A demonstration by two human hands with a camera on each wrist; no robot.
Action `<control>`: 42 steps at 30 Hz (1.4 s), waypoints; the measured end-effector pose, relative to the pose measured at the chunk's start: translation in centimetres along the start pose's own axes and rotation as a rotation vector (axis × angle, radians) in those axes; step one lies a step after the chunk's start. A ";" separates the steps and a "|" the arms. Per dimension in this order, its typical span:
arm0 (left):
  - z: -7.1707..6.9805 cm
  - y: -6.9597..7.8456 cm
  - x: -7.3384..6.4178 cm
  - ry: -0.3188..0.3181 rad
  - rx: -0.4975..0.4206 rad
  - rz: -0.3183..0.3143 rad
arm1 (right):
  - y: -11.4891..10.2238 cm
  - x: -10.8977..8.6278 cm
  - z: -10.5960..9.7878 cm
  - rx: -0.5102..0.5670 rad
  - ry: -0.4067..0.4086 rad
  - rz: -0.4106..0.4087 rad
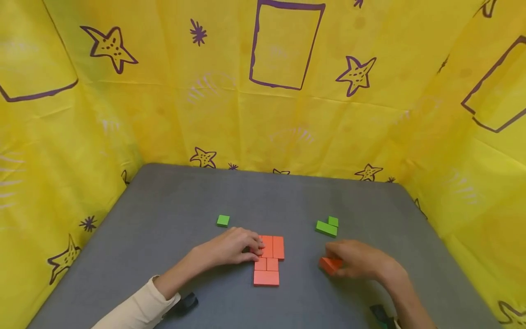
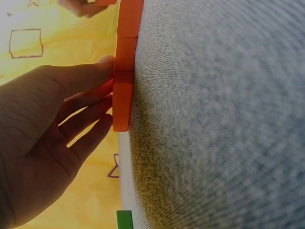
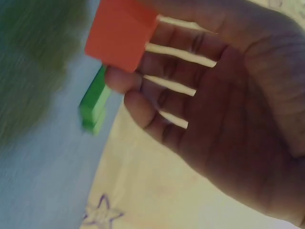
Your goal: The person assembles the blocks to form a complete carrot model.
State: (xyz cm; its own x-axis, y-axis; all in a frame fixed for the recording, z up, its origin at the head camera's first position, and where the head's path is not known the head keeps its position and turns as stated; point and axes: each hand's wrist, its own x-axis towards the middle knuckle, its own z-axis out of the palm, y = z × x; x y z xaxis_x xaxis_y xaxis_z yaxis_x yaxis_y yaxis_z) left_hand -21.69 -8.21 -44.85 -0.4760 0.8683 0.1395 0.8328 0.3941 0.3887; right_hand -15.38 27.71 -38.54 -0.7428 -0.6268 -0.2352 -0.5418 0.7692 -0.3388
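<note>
Several flat orange-red blocks [image 1: 266, 278] lie fitted together on the grey table, a wider row behind two small squares and one oblong. My left hand [image 1: 233, 247] is at the left side of this group, its fingers relaxed. In the left wrist view the thumb and fingertips [image 2: 106, 67] rest against the faces of the end blocks [image 2: 122, 100]. To the right of the group, my right hand [image 1: 361, 261] pinches another orange-red block [image 1: 330, 265] between thumb and fingers. That block [image 3: 121, 36] shows a squarish face in the right wrist view, tilted above the table.
One small green block [image 1: 223, 221] lies behind my left hand. Beyond my right hand, a green oblong block [image 1: 326, 229] touches a small green square [image 1: 333, 221]. Yellow cloth [image 1: 287, 119] with purple drawings hangs round the back and sides of the grey table [image 1: 197, 192].
</note>
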 end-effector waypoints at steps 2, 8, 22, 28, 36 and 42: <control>0.0 -0.1 0.0 -0.002 -0.004 -0.010 | -1.2 0.6 -0.2 0.000 -0.008 -0.038; -0.1 -0.1 0.0 -0.011 -0.003 -0.029 | -4.7 2.8 0.2 -0.101 -0.042 -0.146; 0.1 -0.3 0.0 0.015 -0.015 -0.007 | -9.5 7.9 3.5 -0.373 -0.083 -0.404; 0.1 -0.2 0.1 0.014 -0.035 -0.002 | -9.8 8.3 4.2 -0.368 -0.077 -0.385; -0.1 0.0 0.1 0.006 -0.026 -0.016 | -10.2 8.7 4.3 -0.366 -0.085 -0.372; -0.1 0.1 0.1 -0.007 -0.032 -0.036 | -10.3 8.8 4.4 -0.336 -0.107 -0.360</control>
State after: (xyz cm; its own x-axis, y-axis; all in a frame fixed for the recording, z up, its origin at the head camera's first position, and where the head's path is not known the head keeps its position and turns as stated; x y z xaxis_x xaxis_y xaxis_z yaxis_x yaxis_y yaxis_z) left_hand -21.67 -8.15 -44.75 -0.5034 0.8559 0.1185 0.8057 0.4155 0.4223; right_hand -14.66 13.73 -41.12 -0.4508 -0.8552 -0.2559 -0.8659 0.4885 -0.1073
